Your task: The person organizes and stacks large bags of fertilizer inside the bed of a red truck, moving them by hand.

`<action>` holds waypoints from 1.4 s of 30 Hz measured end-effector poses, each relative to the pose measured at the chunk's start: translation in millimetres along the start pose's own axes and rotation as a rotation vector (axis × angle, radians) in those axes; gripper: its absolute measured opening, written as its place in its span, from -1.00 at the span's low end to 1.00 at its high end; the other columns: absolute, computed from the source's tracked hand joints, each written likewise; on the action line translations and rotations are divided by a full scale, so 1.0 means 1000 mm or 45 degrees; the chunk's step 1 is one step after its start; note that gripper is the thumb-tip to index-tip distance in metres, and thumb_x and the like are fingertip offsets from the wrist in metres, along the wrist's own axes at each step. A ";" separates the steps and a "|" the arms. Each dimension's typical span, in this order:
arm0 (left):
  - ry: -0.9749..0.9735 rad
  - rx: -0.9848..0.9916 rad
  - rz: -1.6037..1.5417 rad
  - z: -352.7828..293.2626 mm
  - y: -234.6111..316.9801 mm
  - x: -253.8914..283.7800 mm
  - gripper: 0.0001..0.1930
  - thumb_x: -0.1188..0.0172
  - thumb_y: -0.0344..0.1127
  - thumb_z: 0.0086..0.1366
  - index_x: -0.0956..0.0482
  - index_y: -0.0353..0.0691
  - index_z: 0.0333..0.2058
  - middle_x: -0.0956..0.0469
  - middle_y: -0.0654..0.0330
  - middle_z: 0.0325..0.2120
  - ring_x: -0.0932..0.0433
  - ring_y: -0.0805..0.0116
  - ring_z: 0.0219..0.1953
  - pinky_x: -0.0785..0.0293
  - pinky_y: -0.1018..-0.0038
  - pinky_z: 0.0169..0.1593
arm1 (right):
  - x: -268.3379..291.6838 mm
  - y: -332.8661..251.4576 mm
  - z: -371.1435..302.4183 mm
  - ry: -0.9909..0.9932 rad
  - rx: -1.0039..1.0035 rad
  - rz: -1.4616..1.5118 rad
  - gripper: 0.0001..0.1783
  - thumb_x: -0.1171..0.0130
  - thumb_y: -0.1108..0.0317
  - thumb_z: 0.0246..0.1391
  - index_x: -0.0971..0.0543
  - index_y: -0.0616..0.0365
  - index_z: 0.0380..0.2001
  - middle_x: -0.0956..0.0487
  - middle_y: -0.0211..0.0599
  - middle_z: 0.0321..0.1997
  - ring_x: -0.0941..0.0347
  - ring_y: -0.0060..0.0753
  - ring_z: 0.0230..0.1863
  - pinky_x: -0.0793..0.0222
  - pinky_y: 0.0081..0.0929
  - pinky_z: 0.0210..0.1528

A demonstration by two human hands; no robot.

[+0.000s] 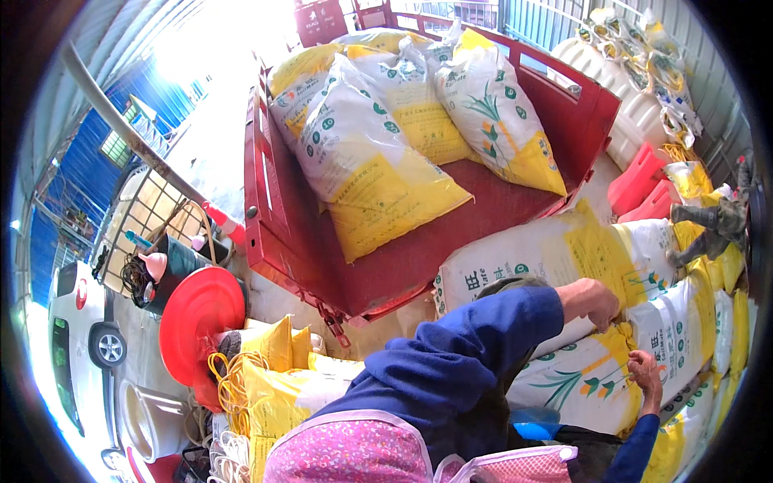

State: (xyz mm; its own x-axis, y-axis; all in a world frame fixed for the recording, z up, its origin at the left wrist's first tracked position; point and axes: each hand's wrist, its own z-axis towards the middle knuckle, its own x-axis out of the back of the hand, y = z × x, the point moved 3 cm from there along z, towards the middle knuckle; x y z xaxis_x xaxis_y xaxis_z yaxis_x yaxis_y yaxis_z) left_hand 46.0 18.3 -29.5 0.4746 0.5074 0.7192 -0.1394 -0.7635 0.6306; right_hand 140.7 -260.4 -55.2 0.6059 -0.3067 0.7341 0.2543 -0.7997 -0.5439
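Observation:
My left hand (pixel 593 301) is closed, its knuckles up and fingertips pointing down at the crumpled yellow end of a white-and-yellow woven sack (pixel 581 381). What its fingers hold, if anything, is hidden. Right of that yellow end, my right hand (pixel 645 375) hovers with curled fingers over a neighbouring sack (pixel 670 332). Anything between those fingers is too small to make out. Both arms wear navy sleeves, the left one stretched across the view. Beyond my left hand lies another filled sack (pixel 523 266), its printed side up.
A red cargo bed (pixel 419 270) with several filled sacks (pixel 386 197) stands ahead. At left are a red round lid (pixel 203 326), a dark bin (pixel 173 270), a pale bucket (pixel 149 423), yellow rope (pixel 233 390) and a white car (pixel 84 346). Red plastic containers (pixel 640 185) stand at far right.

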 end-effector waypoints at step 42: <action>-0.095 -0.068 0.095 0.018 -0.009 -0.012 -0.58 -0.20 0.00 0.12 -0.58 -0.34 -0.37 -0.57 0.12 -0.46 -0.57 0.21 -0.45 -0.46 0.31 -0.43 | 0.000 -0.010 -0.013 0.019 -0.028 -0.054 -0.57 -0.05 0.31 -0.08 -0.52 0.40 -0.15 -0.61 -0.06 -0.23 -0.57 -0.28 -0.30 -0.58 -0.45 -0.32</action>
State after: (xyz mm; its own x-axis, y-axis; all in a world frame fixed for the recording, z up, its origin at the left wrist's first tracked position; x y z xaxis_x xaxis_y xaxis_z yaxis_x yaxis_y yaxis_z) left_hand 57.4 11.9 -49.5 0.5242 0.4176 0.7422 -0.2219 -0.7744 0.5925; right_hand 128.6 -259.7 -44.4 0.5838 -0.2799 0.7622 0.2627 -0.8231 -0.5035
